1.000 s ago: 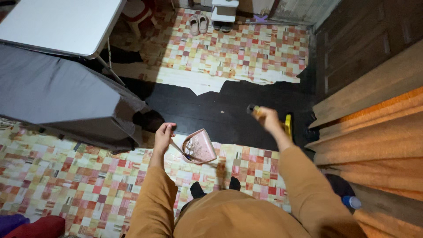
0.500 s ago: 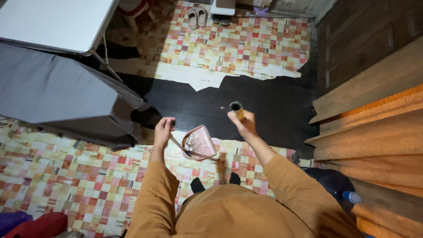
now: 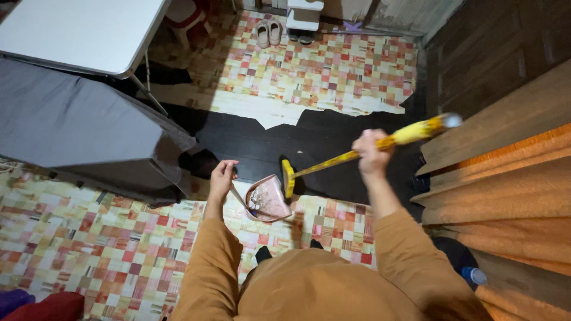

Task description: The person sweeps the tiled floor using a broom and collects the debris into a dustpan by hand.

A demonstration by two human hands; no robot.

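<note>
Yellow broom (image 3: 357,153) slants from the right hand (image 3: 370,150), fist closed around its handle, down-left to the pink dustpan (image 3: 267,199) on the floor; the left hand (image 3: 221,177), nearer, pinches the dustpan's handle.

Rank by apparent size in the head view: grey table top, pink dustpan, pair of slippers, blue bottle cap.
1. grey table top, cut off by the frame edge
2. pink dustpan, held by the left hand
3. pair of slippers, farther from the camera, so true size versus the dustpan is unsure
4. blue bottle cap
</note>
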